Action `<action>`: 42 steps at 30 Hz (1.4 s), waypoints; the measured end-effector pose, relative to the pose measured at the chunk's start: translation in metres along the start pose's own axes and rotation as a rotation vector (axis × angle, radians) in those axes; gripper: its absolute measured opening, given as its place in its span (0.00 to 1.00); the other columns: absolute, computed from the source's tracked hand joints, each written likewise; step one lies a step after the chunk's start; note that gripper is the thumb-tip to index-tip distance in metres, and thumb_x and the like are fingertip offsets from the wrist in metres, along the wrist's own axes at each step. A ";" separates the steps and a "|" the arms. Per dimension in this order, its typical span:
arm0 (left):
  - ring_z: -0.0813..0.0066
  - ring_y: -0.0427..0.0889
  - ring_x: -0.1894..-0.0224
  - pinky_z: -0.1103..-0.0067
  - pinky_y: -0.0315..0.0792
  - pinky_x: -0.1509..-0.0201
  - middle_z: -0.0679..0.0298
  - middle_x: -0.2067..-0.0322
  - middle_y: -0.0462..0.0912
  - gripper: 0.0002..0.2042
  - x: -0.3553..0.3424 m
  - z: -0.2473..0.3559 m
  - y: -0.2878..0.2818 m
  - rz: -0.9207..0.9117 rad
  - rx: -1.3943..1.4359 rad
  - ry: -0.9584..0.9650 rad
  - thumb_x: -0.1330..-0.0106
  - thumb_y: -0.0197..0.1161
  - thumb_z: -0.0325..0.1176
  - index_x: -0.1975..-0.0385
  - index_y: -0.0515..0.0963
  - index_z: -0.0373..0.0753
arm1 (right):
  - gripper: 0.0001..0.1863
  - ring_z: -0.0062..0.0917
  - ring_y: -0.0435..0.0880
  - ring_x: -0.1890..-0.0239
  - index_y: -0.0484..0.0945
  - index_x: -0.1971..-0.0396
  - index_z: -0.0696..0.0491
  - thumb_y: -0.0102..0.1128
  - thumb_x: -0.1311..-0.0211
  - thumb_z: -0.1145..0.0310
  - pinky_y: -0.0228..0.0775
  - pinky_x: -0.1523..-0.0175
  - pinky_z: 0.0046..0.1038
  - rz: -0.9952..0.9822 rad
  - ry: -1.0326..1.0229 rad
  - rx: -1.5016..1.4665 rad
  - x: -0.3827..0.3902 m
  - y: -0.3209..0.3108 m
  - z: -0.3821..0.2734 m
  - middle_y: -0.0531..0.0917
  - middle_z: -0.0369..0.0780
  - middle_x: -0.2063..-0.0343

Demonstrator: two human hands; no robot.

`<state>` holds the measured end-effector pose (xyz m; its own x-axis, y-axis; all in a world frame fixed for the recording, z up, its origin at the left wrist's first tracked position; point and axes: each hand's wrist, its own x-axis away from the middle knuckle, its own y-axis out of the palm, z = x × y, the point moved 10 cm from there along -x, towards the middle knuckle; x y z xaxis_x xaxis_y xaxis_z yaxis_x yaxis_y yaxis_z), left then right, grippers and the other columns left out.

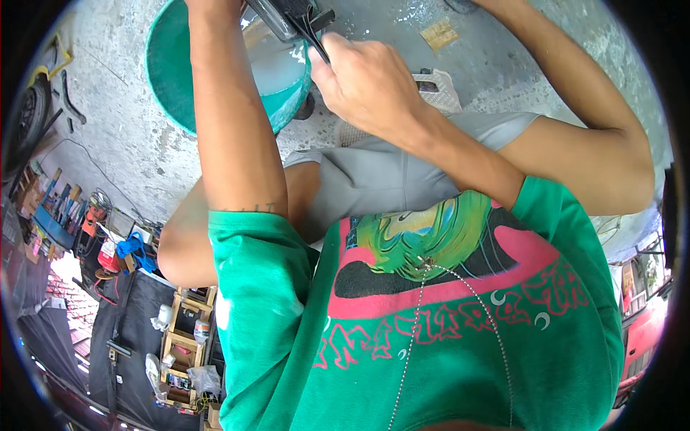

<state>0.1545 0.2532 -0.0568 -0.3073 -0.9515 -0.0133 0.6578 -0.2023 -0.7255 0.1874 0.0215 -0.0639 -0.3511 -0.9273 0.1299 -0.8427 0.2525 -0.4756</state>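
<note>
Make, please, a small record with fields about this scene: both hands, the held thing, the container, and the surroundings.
Right hand: closed on a black part
Left hand: beyond the top edge; only its forearm shows
Black part: over the bucket's edge in this view; contact cannot be told
Container: green bucket
Contents: cloudy liquid
Floor: grey, worn
Left side: a wheel

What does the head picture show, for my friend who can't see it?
A person's right hand holds a black object over a green tub of cloudy liquid. The left forearm crosses the tub. Their shirt is green.
</note>
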 end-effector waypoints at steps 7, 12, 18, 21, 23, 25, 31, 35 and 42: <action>0.52 0.78 0.38 0.73 0.67 0.33 0.38 0.41 0.78 0.32 0.003 0.004 0.003 -0.003 -0.028 0.029 0.36 0.62 0.37 0.33 0.68 0.26 | 0.13 0.54 0.79 0.79 0.72 0.75 0.58 0.59 0.32 0.66 0.70 0.72 0.51 -0.080 -0.087 -0.127 0.027 -0.016 0.003 0.77 0.52 0.85; 0.52 0.76 0.36 0.71 0.67 0.33 0.38 0.39 0.76 0.31 0.000 0.003 0.001 -0.031 -0.011 -0.052 0.36 0.61 0.37 0.33 0.68 0.27 | 0.16 0.50 0.77 0.82 0.68 0.76 0.56 0.60 0.29 0.66 0.66 0.76 0.44 0.092 -0.032 -0.238 0.036 -0.051 0.001 0.74 0.49 0.86; 0.52 0.74 0.35 0.72 0.65 0.31 0.39 0.38 0.76 0.31 -0.005 -0.002 0.001 0.005 -0.079 0.048 0.34 0.62 0.40 0.33 0.69 0.29 | 0.16 0.41 0.76 0.85 0.70 0.74 0.56 0.61 0.28 0.64 0.63 0.79 0.39 0.269 -0.225 -0.142 0.012 -0.046 -0.014 0.73 0.47 0.87; 0.55 0.74 0.34 0.69 0.66 0.32 0.43 0.41 0.78 0.33 -0.008 -0.002 -0.002 -0.020 -0.020 -0.015 0.30 0.60 0.44 0.30 0.64 0.30 | 0.14 0.45 0.79 0.83 0.71 0.73 0.55 0.59 0.29 0.63 0.68 0.79 0.44 0.187 -0.170 0.028 0.015 -0.017 -0.014 0.76 0.48 0.86; 0.60 0.74 0.40 0.71 0.66 0.33 0.45 0.41 0.77 0.37 -0.022 -0.037 -0.009 -0.026 0.091 0.011 0.34 0.69 0.48 0.31 0.67 0.31 | 0.14 0.48 0.80 0.83 0.74 0.70 0.55 0.54 0.29 0.60 0.72 0.78 0.48 0.065 -0.087 0.136 0.027 0.002 -0.002 0.78 0.46 0.86; 0.70 0.78 0.50 0.76 0.73 0.45 0.54 0.51 0.81 0.33 0.001 -0.021 0.004 -0.058 0.355 -0.101 0.29 0.65 0.45 0.30 0.65 0.33 | 0.13 0.42 0.82 0.78 0.74 0.75 0.55 0.55 0.33 0.62 0.74 0.75 0.43 -0.151 -0.137 0.291 0.054 0.019 0.017 0.78 0.47 0.78; 0.60 0.77 0.47 0.68 0.75 0.42 0.50 0.46 0.75 0.30 0.071 -0.084 -0.071 0.477 0.185 -0.019 0.28 0.66 0.35 0.31 0.62 0.32 | 0.19 0.48 0.81 0.77 0.72 0.69 0.56 0.52 0.24 0.55 0.72 0.71 0.46 0.241 0.118 -0.323 0.034 -0.082 0.028 0.79 0.48 0.81; 0.61 0.80 0.56 0.71 0.76 0.51 0.51 0.54 0.78 0.21 0.094 -0.213 -0.019 -0.010 0.285 -0.402 0.26 0.61 0.40 0.43 0.70 0.31 | 0.24 0.17 0.82 0.74 0.78 0.56 0.59 0.51 0.22 0.49 0.76 0.67 0.25 0.155 0.329 -0.827 0.017 -0.057 0.054 0.81 0.35 0.75; 0.61 0.80 0.57 0.69 0.76 0.53 0.54 0.52 0.80 0.26 0.100 -0.212 0.010 -0.241 0.446 -0.529 0.28 0.61 0.49 0.41 0.71 0.33 | 0.23 0.16 0.77 0.70 0.78 0.57 0.58 0.49 0.20 0.50 0.74 0.62 0.22 0.031 0.295 -1.004 0.013 -0.011 0.048 0.78 0.33 0.71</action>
<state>-0.0155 0.2053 -0.2110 -0.1803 -0.8304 0.5272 0.8657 -0.3884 -0.3158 0.2113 -0.0065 -0.0989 -0.3499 -0.8463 0.4018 -0.7361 0.5136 0.4408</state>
